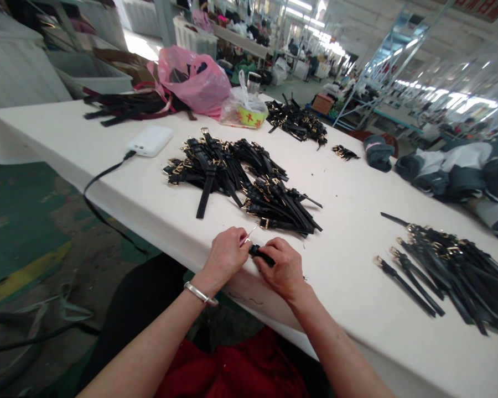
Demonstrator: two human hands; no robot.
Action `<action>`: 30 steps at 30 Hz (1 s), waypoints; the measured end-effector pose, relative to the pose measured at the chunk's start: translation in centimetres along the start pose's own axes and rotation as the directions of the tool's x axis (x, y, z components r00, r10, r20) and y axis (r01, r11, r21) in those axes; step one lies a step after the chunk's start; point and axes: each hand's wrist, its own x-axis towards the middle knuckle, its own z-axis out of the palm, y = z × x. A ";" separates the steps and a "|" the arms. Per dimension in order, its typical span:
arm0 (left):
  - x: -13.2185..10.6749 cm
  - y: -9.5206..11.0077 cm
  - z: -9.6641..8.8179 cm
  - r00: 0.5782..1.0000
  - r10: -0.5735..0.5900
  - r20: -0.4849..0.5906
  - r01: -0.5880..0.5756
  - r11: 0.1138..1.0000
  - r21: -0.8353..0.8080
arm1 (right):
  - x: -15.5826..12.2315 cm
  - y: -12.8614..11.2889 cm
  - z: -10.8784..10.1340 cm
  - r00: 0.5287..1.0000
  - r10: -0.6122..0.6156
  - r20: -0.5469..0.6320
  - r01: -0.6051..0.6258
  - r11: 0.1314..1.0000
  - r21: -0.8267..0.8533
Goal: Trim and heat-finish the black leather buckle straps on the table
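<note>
At the near edge of the table, my left hand point(228, 251) is closed around a slim pink-handled tool point(244, 241), whose thin metal tip points up and to the right. Its exact kind is too small to tell. My right hand point(284, 265) pinches a short black buckle strap point(257, 252), and most of the strap is hidden by the fingers. The two hands are close together, with the tool beside the strap's buckle end. Just beyond them lies a pile of black straps with gold buckles point(282, 204), joined by another heap point(207, 160) farther left.
The white-covered table point(336, 243) bears more buckle straps point(460, 265) at right and a strap pile point(296, 121) at the back. A white power bank point(150, 140) trails a black cable off the left edge. A pink plastic bag point(195, 83) stands behind. Dark-and-white rolled bundles point(460, 171) line the far right.
</note>
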 end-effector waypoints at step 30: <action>-6.5 1.4 -2.0 0.971 0.189 0.144 -0.208 0.969 0.131 | 0.9 1.7 0.0 0.977 0.166 0.136 -0.208 0.884 0.419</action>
